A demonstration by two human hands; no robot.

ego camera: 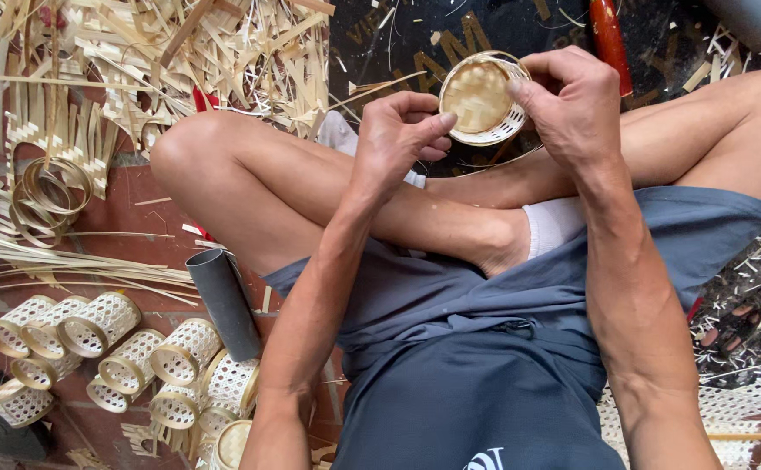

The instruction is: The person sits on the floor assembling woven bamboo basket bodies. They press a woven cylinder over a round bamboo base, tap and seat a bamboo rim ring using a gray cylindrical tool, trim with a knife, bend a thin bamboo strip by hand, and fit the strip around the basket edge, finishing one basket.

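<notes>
Nearest the camera, your lap in dark blue shorts fills the lower middle, with your legs crossed and a white sock on one foot. Both forearms rise from the bottom edge and meet beyond your shins. Your left hand is curled, thumb and bent fingers pinching the near rim of a small round woven bamboo basket. Your right hand closes over its far side, fingers wrapped around the rim, so that part of the rim is hidden. You hold the basket in the air above your ankles, its woven base facing you.

To your left on the red brick floor lies a cluster of about a dozen open-weave basket sleeves; the exact count is unclear because some overlap or are cut off at the bottom edge. One dark grey tube leans beside your thigh. Farther left sit a few coiled bamboo hoops, and beyond them a tangled heap of bamboo strips, too many to count. At the top, a red handle is cut off.
</notes>
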